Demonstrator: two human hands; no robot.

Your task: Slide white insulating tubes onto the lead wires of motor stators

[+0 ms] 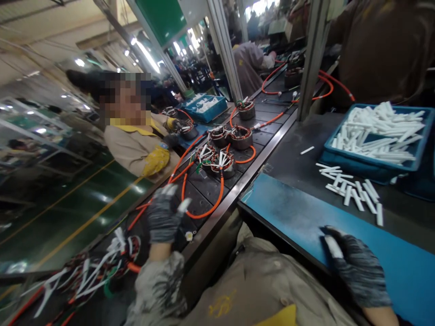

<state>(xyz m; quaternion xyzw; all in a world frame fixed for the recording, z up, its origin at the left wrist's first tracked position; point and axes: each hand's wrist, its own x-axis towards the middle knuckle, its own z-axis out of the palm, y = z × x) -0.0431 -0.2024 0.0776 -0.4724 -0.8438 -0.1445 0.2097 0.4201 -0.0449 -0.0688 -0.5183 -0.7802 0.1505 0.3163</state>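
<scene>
My left hand (166,215), in a dark grey knit glove with white fingertips, is over the conveyor's near side. Its thumb stands apart from the fingers, and nothing shows in it. An orange cable (204,216) loops beside it from a motor stator (222,164) with white sleeves on its windings. Whether the hand touches a cable, I cannot tell. My right hand (358,267), gloved the same way, is low over the blue board (292,203), thumb and fingers apart, holding nothing visible. Beyond it lie several loose white tubes (351,188).
A blue bin (370,170) heaped with white tubes stands at right. More stators (241,137) sit along the conveyor (268,118), and others with white sleeves (84,271) at lower left. A co-worker (136,145) in yellow gloves works across the line. A metal post (311,59) rises by the conveyor.
</scene>
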